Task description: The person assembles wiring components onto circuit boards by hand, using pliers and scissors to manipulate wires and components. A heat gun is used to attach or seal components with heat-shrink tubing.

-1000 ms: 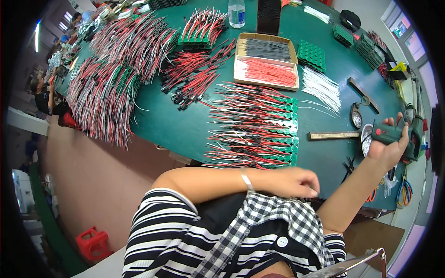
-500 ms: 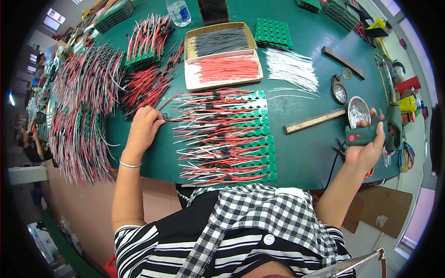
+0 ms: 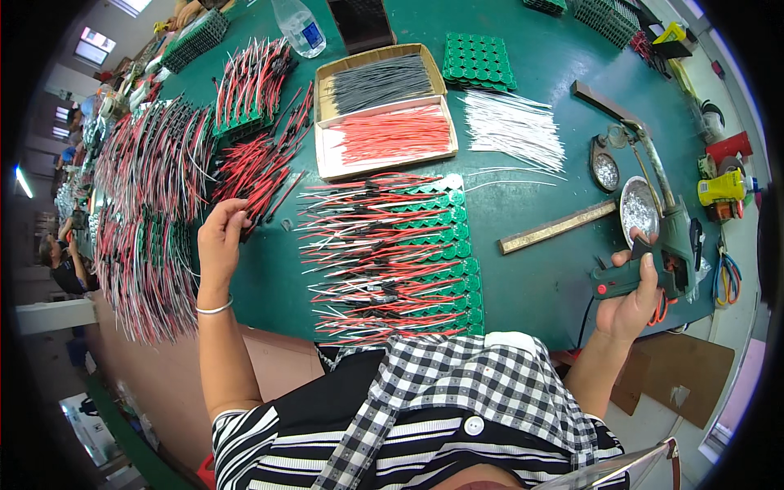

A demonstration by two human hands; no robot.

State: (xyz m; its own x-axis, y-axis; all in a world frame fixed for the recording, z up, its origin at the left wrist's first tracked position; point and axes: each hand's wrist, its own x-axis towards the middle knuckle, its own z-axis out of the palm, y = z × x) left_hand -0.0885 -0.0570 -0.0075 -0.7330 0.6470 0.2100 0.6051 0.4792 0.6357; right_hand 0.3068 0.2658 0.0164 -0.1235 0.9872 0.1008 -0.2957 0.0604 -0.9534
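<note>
My left hand (image 3: 219, 245) is at the near end of a loose pile of red wires with black ends (image 3: 257, 175). Its thumb and fingers are pinched together, and what lies between them is too small to make out. At the right, my right hand (image 3: 627, 310) grips a dark green soldering gun (image 3: 622, 282) with a red button, its cord hanging down. Between my hands is a panel of round green circuit boards (image 3: 469, 286) in rows. Red, white and black wires (image 3: 359, 245) stick out from it to the left.
A box of black and red wires (image 3: 324, 155) stands behind the panel, beside white wires (image 3: 514, 131). Finished-looking wired bundles (image 3: 151, 163) are stacked left. A metal bar (image 3: 555, 227) and a dish of silvery bits (image 3: 639, 208) lie right. A bottle (image 3: 300, 28) stands at the back.
My left hand has moved left, from the wire ends at the panel to the loose pile. My right hand has come nearer and lower with the soldering gun.
</note>
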